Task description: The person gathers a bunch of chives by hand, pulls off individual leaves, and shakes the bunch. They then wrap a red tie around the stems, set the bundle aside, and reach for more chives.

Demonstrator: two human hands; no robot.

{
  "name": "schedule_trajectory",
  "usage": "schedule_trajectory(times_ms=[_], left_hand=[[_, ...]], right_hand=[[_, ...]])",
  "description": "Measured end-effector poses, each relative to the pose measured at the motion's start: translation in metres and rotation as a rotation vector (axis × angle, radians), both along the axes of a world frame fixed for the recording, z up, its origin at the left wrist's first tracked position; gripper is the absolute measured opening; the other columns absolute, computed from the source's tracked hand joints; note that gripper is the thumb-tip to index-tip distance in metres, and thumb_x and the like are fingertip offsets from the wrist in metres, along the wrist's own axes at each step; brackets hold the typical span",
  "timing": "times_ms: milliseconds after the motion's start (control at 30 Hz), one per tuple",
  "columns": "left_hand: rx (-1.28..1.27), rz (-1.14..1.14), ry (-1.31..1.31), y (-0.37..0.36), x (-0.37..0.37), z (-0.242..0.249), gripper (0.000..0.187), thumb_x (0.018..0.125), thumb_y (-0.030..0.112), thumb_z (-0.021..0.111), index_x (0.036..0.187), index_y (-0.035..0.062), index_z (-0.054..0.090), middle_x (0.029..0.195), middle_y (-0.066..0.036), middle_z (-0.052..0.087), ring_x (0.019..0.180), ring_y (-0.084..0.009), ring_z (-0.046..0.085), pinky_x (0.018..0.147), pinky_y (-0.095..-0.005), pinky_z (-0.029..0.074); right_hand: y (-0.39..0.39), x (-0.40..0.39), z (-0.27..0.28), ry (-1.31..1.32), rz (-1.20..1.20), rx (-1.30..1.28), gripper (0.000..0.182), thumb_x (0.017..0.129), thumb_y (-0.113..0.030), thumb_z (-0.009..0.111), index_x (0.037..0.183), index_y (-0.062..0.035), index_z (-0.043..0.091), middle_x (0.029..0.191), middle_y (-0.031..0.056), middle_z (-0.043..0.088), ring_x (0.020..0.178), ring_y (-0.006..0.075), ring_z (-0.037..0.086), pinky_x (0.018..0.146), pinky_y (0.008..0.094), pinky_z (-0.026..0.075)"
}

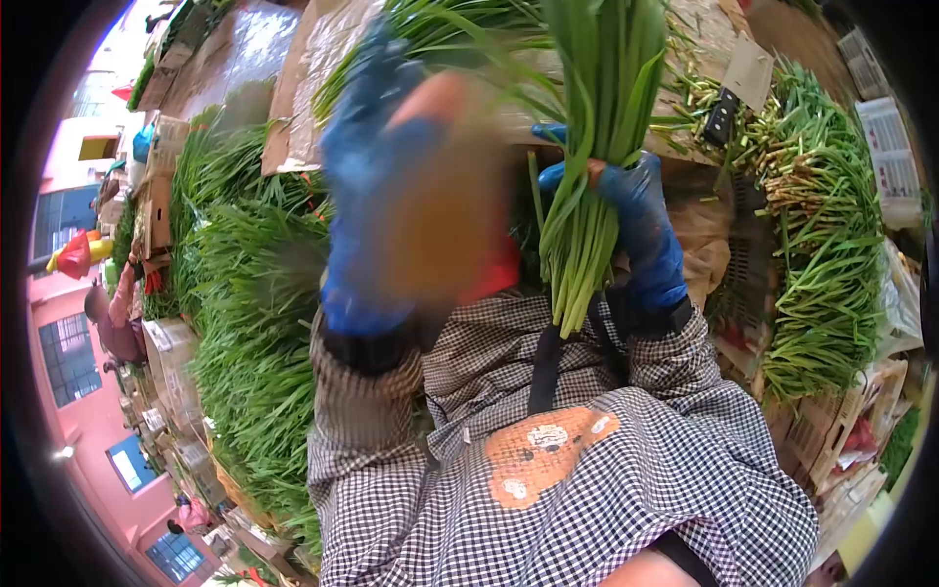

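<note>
My right hand, in a blue glove, is closed around a bunch of long green leafy stalks. The pale cut ends point down toward my chest, and the leaves rise past the top edge. To the left, my left hand, also blue-gloved, is raised and smeared by motion. A blurred tan-brown shape lies over its inner side, so its fingers and anything in them cannot be made out. Bare skin shows near its top. More loose green leaves lie on the board behind it.
A wooden board spans the top. A black-handled knife rests among cut stalks at its right. Big heaps of greens stand at left and right. White baskets are far right. Another person is at far left, near boxes.
</note>
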State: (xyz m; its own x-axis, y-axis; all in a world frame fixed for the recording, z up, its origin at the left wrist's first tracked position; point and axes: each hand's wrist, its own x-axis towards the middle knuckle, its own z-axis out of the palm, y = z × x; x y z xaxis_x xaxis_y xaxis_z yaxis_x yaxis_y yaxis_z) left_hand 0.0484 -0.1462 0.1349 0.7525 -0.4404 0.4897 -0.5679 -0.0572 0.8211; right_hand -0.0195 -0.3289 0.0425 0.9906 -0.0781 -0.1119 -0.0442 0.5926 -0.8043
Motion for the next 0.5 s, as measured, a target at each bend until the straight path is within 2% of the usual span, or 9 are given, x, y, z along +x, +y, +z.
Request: schedule_trajectory(times_ms=[100,133,233,267,300,333,367,433,500], left_hand=[[-0.294,0.163,0.228,0.012,-0.014,0.007,0.04,0.092,0.015,0.046,0.128,-0.0014,0.044,0.13,-0.013,0.047,0.114,-0.0265,0.051,0.098,-0.0421,0.042],[-0.237,0.122,0.316,0.021,-0.018,-0.008,0.046,0.092,0.021,0.047,0.132,-0.001,0.04,0.133,-0.014,0.044,0.118,-0.0263,0.048,0.1,-0.0408,0.039],[0.189,0.118,0.458,0.038,-0.021,-0.144,0.069,0.087,0.04,0.054,0.138,-0.0012,0.031,0.134,-0.015,0.043,0.124,-0.0246,0.042,0.105,-0.0355,0.032],[0.048,-0.128,0.668,0.018,-0.039,-0.138,0.084,0.081,0.052,0.058,0.139,-0.0015,0.029,0.134,-0.014,0.043,0.126,-0.0228,0.04,0.106,-0.0336,0.03],[-0.135,-0.186,0.841,-0.005,-0.049,-0.14,0.078,0.076,0.034,0.07,0.136,-0.0022,0.034,0.134,-0.015,0.042,0.124,-0.0229,0.039,0.103,-0.034,0.031],[-0.189,-0.351,0.952,-0.017,-0.054,-0.138,0.073,0.077,0.035,0.069,0.132,-0.0029,0.039,0.127,-0.014,0.048,0.119,-0.0224,0.045,0.1,-0.0335,0.035],[-0.13,-0.323,1.088,-0.02,-0.068,-0.126,0.062,0.08,0.034,0.067,0.126,-0.002,0.046,0.115,-0.01,0.057,0.103,-0.0195,0.056,0.089,-0.0317,0.045],[-0.248,-0.293,1.333,-0.038,-0.072,-0.123,0.048,0.082,0.029,0.065,0.118,0.0,0.052,0.097,-0.007,0.063,0.082,-0.016,0.062,0.072,-0.0301,0.052],[-0.305,-0.319,1.377,-0.038,-0.068,-0.142,0.049,0.083,0.029,0.063,0.121,0.0015,0.048,0.099,-0.008,0.061,0.083,-0.017,0.062,0.072,-0.0311,0.053]], right_hand=[[-0.021,0.0,-0.011,-0.033,-0.098,-0.026,0.058,0.079,-0.032,0.067,0.118,0.0067,0.05,0.091,0.0113,0.065,0.074,0.0149,0.065,0.06,0.0273,0.056],[-0.027,0.0,-0.014,-0.049,-0.076,-0.002,0.059,0.079,-0.034,0.066,0.118,0.0063,0.049,0.092,0.0116,0.064,0.075,0.0152,0.065,0.061,0.0274,0.056],[-0.028,0.003,-0.014,-0.083,-0.13,-0.01,0.06,0.081,-0.04,0.064,0.119,0.0042,0.05,0.097,0.0123,0.064,0.077,0.016,0.065,0.063,0.0275,0.056],[-0.03,0.006,-0.027,-0.064,-0.152,-0.095,0.061,0.081,-0.042,0.063,0.119,0.0033,0.05,0.098,0.0124,0.064,0.079,0.0158,0.064,0.064,0.0281,0.056],[-0.032,0.01,-0.032,-0.045,-0.176,-0.183,0.061,0.082,-0.044,0.062,0.12,0.0024,0.05,0.099,0.0125,0.063,0.08,0.0156,0.064,0.064,0.0287,0.056],[-0.021,0.01,-0.016,-0.004,-0.167,-0.097,0.061,0.083,-0.051,0.059,0.112,0.0032,0.053,0.093,0.0098,0.062,0.075,0.0143,0.061,0.062,0.0278,0.052],[-0.024,0.014,-0.018,-0.006,-0.165,-0.104,0.061,0.083,-0.051,0.059,0.112,0.0032,0.053,0.093,0.0098,0.062,0.075,0.0143,0.061,0.062,0.0278,0.052],[-0.035,0.024,-0.03,0.245,-0.22,-0.72,0.057,0.083,-0.053,0.058,0.097,0.0028,0.059,0.083,0.0087,0.063,0.065,0.0128,0.054,0.058,0.0287,0.046],[-0.045,0.026,-0.046,0.125,-0.213,-0.917,0.06,0.083,-0.056,0.056,0.098,0.0024,0.058,0.082,0.0094,0.063,0.066,0.0127,0.052,0.059,0.0296,0.045]])
